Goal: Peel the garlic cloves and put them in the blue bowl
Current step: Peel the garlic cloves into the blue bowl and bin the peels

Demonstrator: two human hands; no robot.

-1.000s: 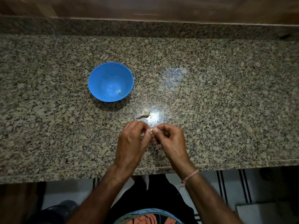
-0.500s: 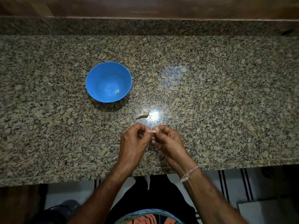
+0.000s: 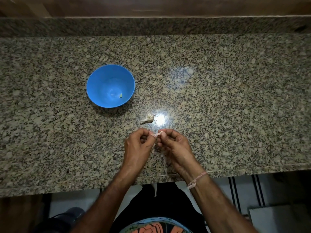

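Granite-speckled surface [image 3: 218, 98] carries everything we see. Our left hand [image 3: 136, 148] and right hand [image 3: 176, 148] meet near its front edge, each grip clenched on the same small garlic clove [image 3: 158, 134]. Just beyond them lies a partial garlic bulb [image 3: 148, 117], beside a bright glare [image 3: 159, 119]. Further left stands the blue bowl [image 3: 104, 78], one pale yellowish bit [image 3: 120, 95] lying inside it. A pink thread [image 3: 196, 179] circles our right wrist.

Left grip [image 3: 137, 146], right grip [image 3: 175, 146] meet fingertip to fingertip, fingers curled, both pinching clove [image 3: 157, 134]; forearms angled inward.
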